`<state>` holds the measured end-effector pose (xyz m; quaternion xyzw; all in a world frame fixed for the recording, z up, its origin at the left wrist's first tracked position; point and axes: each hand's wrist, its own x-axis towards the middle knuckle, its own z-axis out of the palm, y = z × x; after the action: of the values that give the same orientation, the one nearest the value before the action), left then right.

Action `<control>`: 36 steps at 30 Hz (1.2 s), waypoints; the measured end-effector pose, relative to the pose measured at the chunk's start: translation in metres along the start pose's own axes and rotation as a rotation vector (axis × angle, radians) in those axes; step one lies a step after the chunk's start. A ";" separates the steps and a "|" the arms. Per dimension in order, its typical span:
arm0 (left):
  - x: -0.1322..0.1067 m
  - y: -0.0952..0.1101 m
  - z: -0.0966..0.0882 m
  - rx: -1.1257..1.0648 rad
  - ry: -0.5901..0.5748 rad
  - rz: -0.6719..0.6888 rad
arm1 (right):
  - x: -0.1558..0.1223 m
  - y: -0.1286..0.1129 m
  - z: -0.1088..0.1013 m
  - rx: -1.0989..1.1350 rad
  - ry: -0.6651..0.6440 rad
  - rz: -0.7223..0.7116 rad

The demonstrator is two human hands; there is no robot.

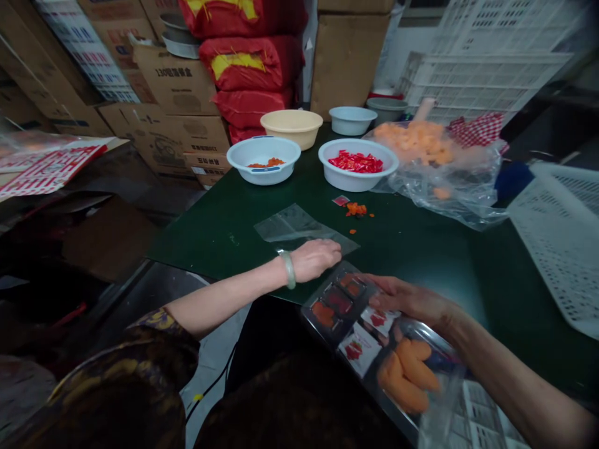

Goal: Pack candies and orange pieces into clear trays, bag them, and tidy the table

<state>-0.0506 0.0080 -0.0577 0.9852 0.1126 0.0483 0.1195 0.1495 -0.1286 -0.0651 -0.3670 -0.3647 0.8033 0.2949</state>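
Green-topped desk [219, 240] under inspection, with two bare forearms reaching over its near edge. We find the left hand [318, 260], wearing a pale green jade bangle [288, 269], lying palm down on the near edge of a flat clear plastic sleeve [290, 227]. Its fingers are loosely curled; we cannot tell whether they pinch the film or merely rest on it.

The right hand [407, 299] is closed on the rim of a black plastic compartment tray [337, 305], which it holds tilted beyond the desk's near edge. The tray's cells hold orange and dark red food, and printed sachets and plump orange pieces lie toward its lower end. A clear plastic bag [440, 405] hangs around the lower end of the tray.

Farther up the desk, we note a white bowl of orange bits [264, 159] and a white bowl of red sachets [358, 163]. Behind them stand a cream bowl [292, 128] and a pale blue bowl [352, 120]. A clear bag of orange pieces [440, 187] sits to the right. Loose orange crumbs [356, 209] and one small red sachet [340, 200] lie on the desk just beyond the sleeve. Red sacks [248, 62], cardboard cartons [178, 131] and white plastic crates [482, 81] are stacked behind.
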 end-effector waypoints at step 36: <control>0.001 0.021 0.027 0.135 0.345 -0.281 | -0.025 0.031 -0.011 0.030 0.396 -0.179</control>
<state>-0.0422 -0.0179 -0.0783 0.9428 0.2704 0.1913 0.0380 0.1658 -0.1611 -0.0856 -0.4792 -0.3187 0.6916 0.4364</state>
